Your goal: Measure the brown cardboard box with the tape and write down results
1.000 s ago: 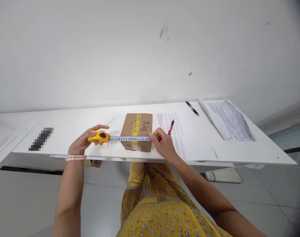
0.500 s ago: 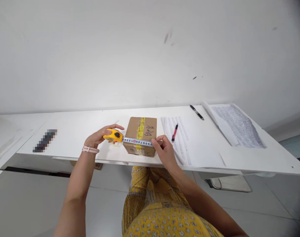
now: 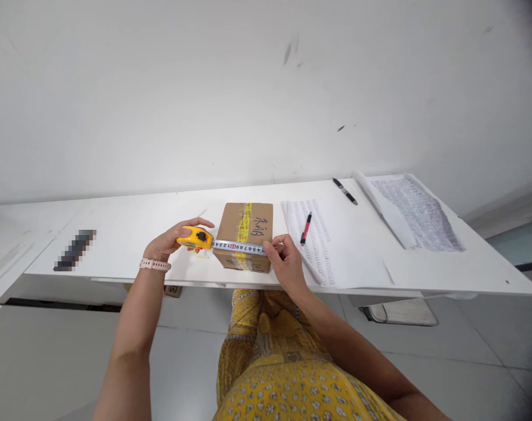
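A small brown cardboard box (image 3: 231, 225) with yellow printed tape and black handwriting on top sits near the front edge of the white table. To its left, my left hand (image 3: 167, 238) grips the yellow case of a tape measure (image 3: 194, 237). The blade runs out to the right across the box's top, along its near edge. At the box's right near corner, my right hand (image 3: 287, 260) pinches the blade's end between thumb and finger. Its tip is hidden by those fingers.
Right of the box lie printed sheets (image 3: 349, 263) with a red-and-black pen (image 3: 306, 228) on them. Farther right are a black pen (image 3: 345, 191) and a written paper pad (image 3: 417, 210). A blurred dark object (image 3: 75, 250) lies at left. The wall (image 3: 204, 105) stands behind the table.
The whole view has shifted slightly, so everything sits a little higher and further left. Both hands keep their hold on the tape measure, with its blade still across the box.
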A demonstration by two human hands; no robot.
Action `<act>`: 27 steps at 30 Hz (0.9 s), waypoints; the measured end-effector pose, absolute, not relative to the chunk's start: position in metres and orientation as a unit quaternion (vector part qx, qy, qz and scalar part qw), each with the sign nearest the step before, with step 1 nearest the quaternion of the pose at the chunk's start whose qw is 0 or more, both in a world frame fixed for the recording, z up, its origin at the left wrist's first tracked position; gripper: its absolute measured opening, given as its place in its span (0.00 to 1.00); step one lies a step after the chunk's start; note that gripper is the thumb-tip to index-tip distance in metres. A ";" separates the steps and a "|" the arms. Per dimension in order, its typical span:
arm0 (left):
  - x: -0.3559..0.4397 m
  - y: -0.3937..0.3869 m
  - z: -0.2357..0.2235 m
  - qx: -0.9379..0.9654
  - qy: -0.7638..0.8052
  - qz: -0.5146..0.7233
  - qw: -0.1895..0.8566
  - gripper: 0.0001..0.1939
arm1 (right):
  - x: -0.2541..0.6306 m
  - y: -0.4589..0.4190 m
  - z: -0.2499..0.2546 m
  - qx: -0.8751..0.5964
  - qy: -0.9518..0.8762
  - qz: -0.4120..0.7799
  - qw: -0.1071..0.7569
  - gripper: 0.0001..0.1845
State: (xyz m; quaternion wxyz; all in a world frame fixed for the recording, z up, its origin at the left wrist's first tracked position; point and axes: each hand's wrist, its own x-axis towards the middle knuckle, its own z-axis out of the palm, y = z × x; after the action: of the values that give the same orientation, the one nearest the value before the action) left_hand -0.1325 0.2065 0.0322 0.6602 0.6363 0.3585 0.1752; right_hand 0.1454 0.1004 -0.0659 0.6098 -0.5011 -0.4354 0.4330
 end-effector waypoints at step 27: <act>-0.138 0.212 0.027 0.657 0.336 0.168 0.654 0.33 | 0.144 0.101 -0.060 -0.481 -0.393 0.483 0.617 0.19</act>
State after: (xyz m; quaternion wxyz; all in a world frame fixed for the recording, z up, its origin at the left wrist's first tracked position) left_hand -0.1385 0.2117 0.0266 0.6538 0.6568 0.3360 0.1679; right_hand 0.1440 0.1014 -0.0595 0.6172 -0.4813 -0.3932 0.4825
